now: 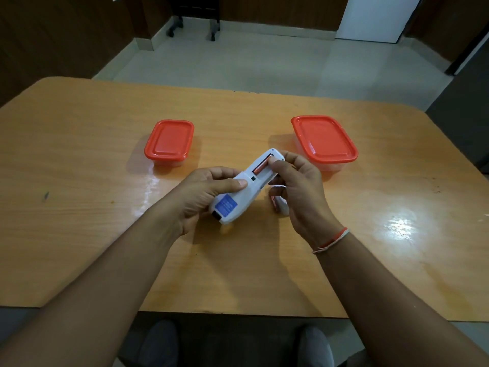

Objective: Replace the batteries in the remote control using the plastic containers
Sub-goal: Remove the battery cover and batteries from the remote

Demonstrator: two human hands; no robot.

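Nearest the viewer, the left hand grips a white remote control held face-down above the wooden worktop, its battery bay open with an orange battery inside. The right hand pinches at that battery with its fingertips – a loose battery and what looks like the white cover lie on the worktop beneath it. Farther back sit two red-lidded plastic containers, small on the left, large on the right, both closed – a slipping pinch could let the battery spring out and roll away.
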